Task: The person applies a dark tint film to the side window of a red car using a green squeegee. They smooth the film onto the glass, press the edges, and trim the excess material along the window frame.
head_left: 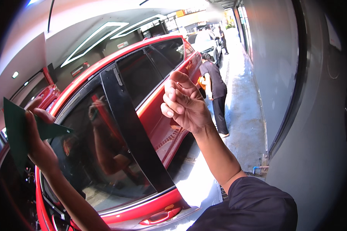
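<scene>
Car (144, 115), red, fills the middle. Grey wall (283, 77) right of car; walkway (245, 115) between the 2. 1 co-worker (218, 82), dark clothes, on walkway beside car's far part. Dark side window (104, 158) on car's near part, reflecting an arm; black pillar (129, 123) bounds it. Person's right forearm (219, 158) blocks some of walkway; right hand (186, 103) is up in front of car's red side, fingers curled, can't tell if anything's pinched. Left hand (39, 144) in front of car's near edge, fingers clasping green sheet (15, 125). Sheet pointed, sticks out both sides of that grip, 1 tip toward car's window. Red door handle (162, 216) low on car.
</scene>
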Demonstrator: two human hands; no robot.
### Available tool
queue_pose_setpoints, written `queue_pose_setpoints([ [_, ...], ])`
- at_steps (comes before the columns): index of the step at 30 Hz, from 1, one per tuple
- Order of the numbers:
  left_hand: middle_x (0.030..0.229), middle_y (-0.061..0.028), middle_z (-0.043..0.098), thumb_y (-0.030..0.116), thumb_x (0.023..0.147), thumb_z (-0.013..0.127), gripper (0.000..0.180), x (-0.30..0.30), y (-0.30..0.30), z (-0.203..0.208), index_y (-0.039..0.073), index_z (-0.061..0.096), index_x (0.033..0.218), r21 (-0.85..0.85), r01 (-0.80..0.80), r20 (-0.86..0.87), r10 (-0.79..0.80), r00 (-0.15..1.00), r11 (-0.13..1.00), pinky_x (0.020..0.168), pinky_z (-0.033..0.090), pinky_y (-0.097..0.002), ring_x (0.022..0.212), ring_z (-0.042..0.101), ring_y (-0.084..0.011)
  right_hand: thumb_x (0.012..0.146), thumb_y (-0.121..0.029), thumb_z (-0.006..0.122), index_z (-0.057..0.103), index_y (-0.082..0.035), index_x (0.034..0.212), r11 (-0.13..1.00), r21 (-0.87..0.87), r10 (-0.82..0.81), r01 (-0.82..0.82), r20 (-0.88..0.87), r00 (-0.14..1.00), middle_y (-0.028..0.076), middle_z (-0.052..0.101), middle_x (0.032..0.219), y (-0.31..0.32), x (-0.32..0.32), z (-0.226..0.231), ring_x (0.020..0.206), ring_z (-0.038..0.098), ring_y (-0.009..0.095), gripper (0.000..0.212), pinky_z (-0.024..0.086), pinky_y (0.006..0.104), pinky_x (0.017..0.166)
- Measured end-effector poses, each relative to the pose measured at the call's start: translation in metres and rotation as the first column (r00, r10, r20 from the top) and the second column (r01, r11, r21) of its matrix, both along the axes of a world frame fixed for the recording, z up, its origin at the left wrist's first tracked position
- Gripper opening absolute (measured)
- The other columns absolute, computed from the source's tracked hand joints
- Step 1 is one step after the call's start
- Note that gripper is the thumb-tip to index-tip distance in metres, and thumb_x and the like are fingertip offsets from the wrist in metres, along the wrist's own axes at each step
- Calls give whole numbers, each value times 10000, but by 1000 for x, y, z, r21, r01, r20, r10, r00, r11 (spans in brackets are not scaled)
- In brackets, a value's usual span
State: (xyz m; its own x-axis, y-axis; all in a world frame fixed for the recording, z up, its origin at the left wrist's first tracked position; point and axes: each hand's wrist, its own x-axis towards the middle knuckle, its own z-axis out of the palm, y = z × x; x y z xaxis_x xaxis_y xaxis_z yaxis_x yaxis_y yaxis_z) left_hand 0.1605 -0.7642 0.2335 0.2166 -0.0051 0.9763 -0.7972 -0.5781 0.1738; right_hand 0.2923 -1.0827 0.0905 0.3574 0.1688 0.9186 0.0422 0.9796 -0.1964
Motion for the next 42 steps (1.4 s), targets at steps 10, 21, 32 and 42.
queue_pose_setpoints([
  [10, 742, -106, 676, 393, 1050, 573, 478, -49, -175, -169, -68, 645, 1155, -121, 267, -540, -289, 790, 956, 636, 492, -300, 644, 638, -162, 1096, -528, 369, 399, -110, 1567, 942, 79, 336, -327, -211, 918, 19, 528, 801, -46, 18, -77, 729, 543, 129, 630, 510, 354, 719],
  [21, 926, -129, 687, -50, 992, 597, 195, 2, -268, -257, -5, 643, 1177, -163, 158, -562, -223, 797, 974, 707, 527, -272, 770, 669, -152, 993, -761, 309, 375, -103, 1587, 900, -32, 403, -436, -325, 856, 189, 519, 1423, -67, 9, -150, 1286, 520, 300, 889, 449, 510, 1082],
  [32, 980, -72, 738, 37, 886, 805, 216, 34, -313, -273, 1, 704, 1073, -317, -103, -752, -184, 633, 943, 847, 548, -299, 901, 690, -150, 948, -735, 500, 267, -63, 1614, 824, -255, 317, -505, -532, 785, 226, 428, 1554, -67, -31, -208, 1432, 454, 318, 974, 415, 471, 1175],
  [42, 996, -67, 735, 87, 916, 802, 230, 43, -309, -302, -2, 712, 1108, -677, -90, -639, -522, 565, 731, 816, 550, -271, 927, 690, -122, 1080, -595, 331, 330, -119, 1590, 774, -161, 304, -613, -754, 582, 72, 444, 1557, -84, -43, -246, 1413, 461, 201, 698, 382, 412, 1191],
])
